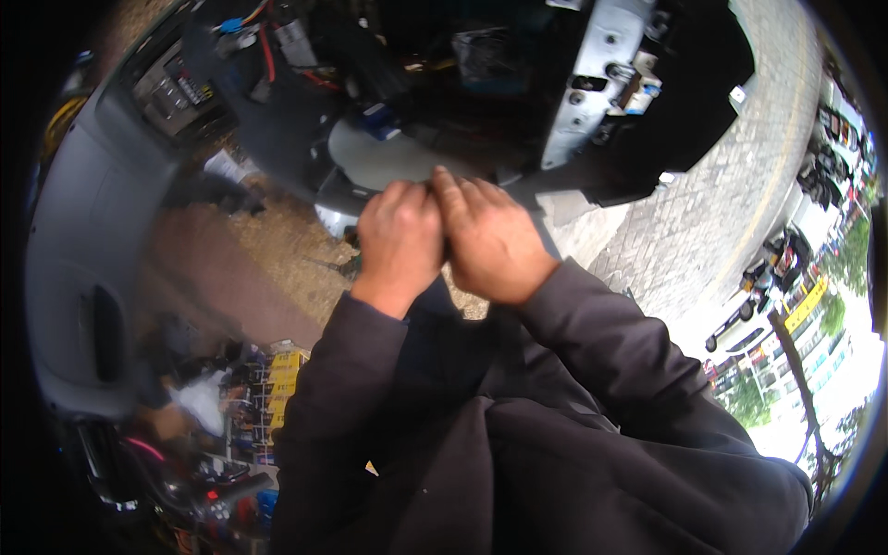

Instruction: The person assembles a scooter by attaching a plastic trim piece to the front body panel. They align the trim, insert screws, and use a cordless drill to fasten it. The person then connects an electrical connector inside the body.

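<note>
My left hand [401,239] and my right hand [498,233] are side by side at the near rim of a dark panel [277,157]. Both are closed, fingers curled down; what lies under them is hidden. The right thumb side touches the left hand. Just past my knuckles sits a pale, rounded, flat surface [393,159] with a small blue item [379,120] at its far edge. A silver metal bracket with holes [592,88] stands to the right of it, with a white connector [643,85] beside it.
Red wires [268,51] run through the dark opened vehicle body at the far left. A grey door-like panel [69,231] curves along the left. Lower left are a yellow rack [284,384] and a white plastic bag [202,400]. Paving [694,185] and parked scooters [786,259] lie right.
</note>
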Tool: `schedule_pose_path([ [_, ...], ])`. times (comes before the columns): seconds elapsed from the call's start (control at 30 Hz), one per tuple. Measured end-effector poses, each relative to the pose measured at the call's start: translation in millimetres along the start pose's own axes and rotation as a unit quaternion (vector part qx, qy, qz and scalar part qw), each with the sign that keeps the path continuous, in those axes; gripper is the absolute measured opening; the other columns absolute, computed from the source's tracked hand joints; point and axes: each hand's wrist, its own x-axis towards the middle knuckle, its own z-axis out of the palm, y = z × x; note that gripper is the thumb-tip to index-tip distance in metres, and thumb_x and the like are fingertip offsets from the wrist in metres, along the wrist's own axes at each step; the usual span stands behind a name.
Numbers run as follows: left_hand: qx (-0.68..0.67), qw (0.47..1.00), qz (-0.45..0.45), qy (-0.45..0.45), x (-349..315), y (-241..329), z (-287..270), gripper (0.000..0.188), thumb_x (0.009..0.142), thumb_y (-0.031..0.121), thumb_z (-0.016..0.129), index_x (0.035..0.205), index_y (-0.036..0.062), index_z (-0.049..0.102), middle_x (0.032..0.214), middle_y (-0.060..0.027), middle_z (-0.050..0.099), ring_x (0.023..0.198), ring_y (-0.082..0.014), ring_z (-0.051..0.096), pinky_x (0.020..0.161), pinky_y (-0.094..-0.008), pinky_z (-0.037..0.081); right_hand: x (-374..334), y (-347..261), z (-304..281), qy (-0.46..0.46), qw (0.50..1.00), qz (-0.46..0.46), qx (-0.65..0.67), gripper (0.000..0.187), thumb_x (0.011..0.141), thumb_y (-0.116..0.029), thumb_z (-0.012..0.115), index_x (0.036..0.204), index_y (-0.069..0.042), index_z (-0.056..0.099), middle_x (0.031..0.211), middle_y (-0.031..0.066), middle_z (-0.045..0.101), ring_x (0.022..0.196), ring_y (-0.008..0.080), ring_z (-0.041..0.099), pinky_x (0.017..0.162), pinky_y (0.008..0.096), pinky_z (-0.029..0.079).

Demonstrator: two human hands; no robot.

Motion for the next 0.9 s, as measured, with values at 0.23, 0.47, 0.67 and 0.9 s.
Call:
schedule_pose_path([
  [0.23, -0.117, 0.980, 0.002, 0.160, -16, -6, -16, 0.023, 0.070, -0.004, 0.064, 0.092, -0.0049, 0.070, 0.093, -0.0158, 0.068, 0.095, -0.0342, 0.065, 0.086, -0.0418, 0.054, 8, -4, -2, -0.029, 0.998, -0.029, -0.040, 0.072, 0.077, -0.007, 0.063, 0.146, 0.006, 0.046, 0.105, 0.0222, 0.064, 0.099, 0.0366, 0.063, 0.092, 0.0452, 0.051],
  [0.47, -0.598, 0.598, -0.499, 0.190, -25, -58, -20, 0.051, 0.092, 0.021, 0.071, 0.134, 0.0016, 0.049, 0.131, -0.0113, 0.056, 0.118, -0.0254, 0.053, 0.096, -0.0449, 0.047, 22, -13, -3, -0.096, 0.984, -0.036, -0.145, 0.049, 0.082, -0.012, 0.061, 0.130, -0.005, 0.063, 0.109, 0.0178, 0.062, 0.102, 0.0332, 0.061, 0.088, 0.0420, 0.050],
  [0.67, -0.658, 0.513, -0.515, 0.198, -2, -67, -1, 0.031, 0.090, 0.005, 0.061, 0.120, 0.0017, 0.061, 0.106, -0.0084, 0.069, 0.091, -0.0212, 0.070, 0.064, -0.0356, 0.058, 50, -25, 9, -0.117, 0.982, -0.035, -0.147, 0.029, 0.082, -0.014, 0.061, 0.106, 0.002, 0.067, 0.103, 0.0184, 0.065, 0.100, 0.0338, 0.064, 0.087, 0.0425, 0.052],
  [0.9, -0.598, 0.553, -0.549, 0.189, -2, -68, 0, 0.030, 0.085, -0.003, 0.056, 0.114, -0.0006, 0.062, 0.102, -0.0070, 0.067, 0.081, -0.0191, 0.069, 0.059, -0.0304, 0.055, 59, -37, 32, -0.072, 0.993, -0.039, -0.086, 0.027, 0.081, -0.012, 0.062, 0.103, 0.003, 0.067, 0.099, 0.0180, 0.066, 0.096, 0.0336, 0.064, 0.084, 0.0422, 0.053],
])
